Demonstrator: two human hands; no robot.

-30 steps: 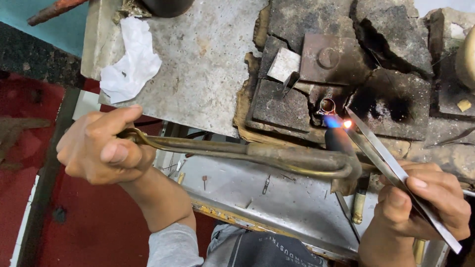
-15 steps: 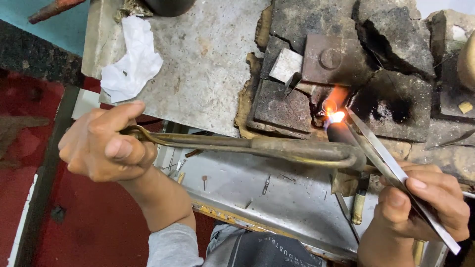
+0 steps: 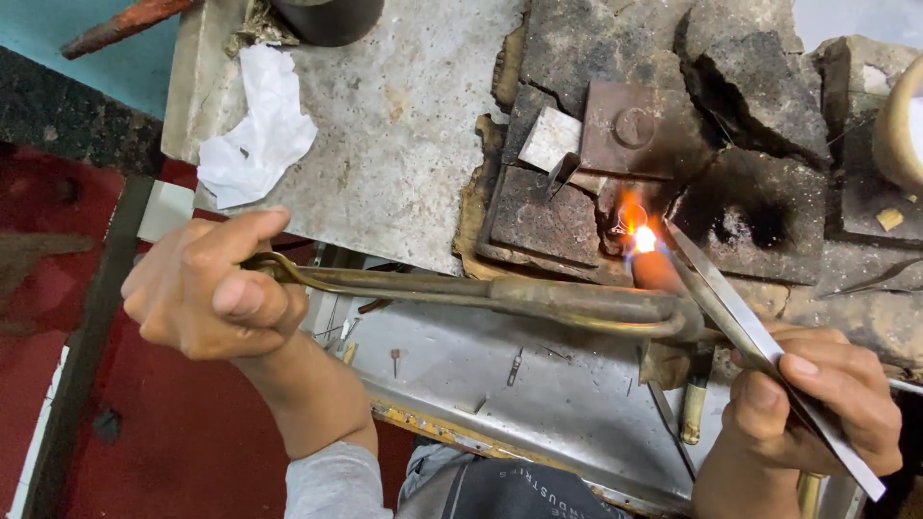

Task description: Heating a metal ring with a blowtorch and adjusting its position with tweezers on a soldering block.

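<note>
Hands point(image 3: 216, 288) gripping torch point(image 3: 538, 300) and tweezers point(image 3: 760, 341), flame point(image 3: 642, 235) now brighter, orange

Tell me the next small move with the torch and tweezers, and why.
Probably hold the flame steady on the small ring a moment longer. The left hand grips the brass torch, its tip aimed at the glowing piece on the charred block; the right hand holds the tweezers with tips right beside the glow.
</note>
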